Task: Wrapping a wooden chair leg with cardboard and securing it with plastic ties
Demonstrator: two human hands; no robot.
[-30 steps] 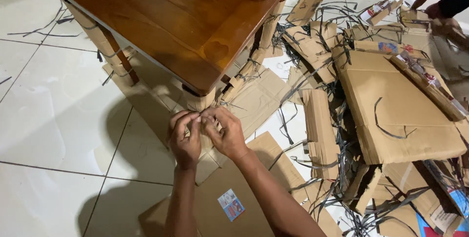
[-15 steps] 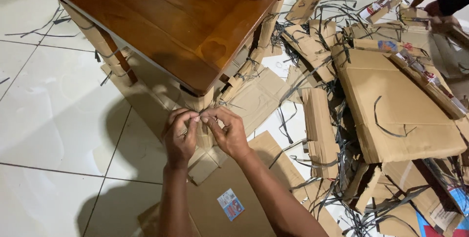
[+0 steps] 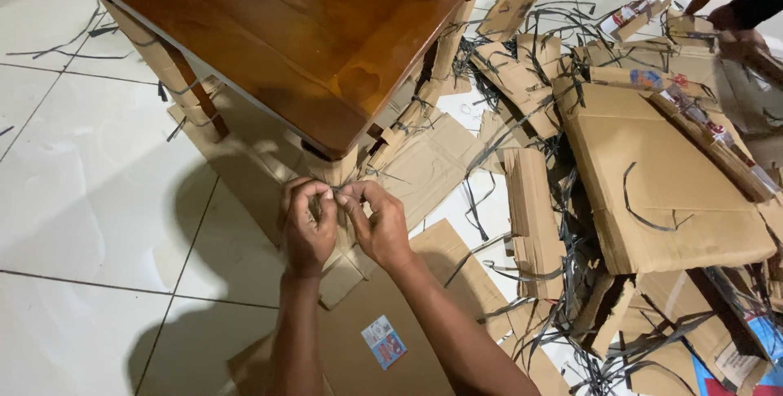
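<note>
Covering floor right of wooden tabletop (image 3: 269,29): flattened cardboard sheets (image 3: 661,192), black straps (image 3: 571,257). Cardboard-wrapped table leg (image 3: 338,174) below corner. Left hand (image 3: 308,225), right hand (image 3: 377,221) fingertips pinched together on thin strap (image 3: 336,190) at leg.

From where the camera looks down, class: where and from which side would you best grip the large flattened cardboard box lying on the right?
Probably the near left corner of the large flattened cardboard box, from the lower left. That edge sits raised above the black straps and shows its thickness, so fingers could slip beneath; the far right edge is covered by other cardboard.
</note>
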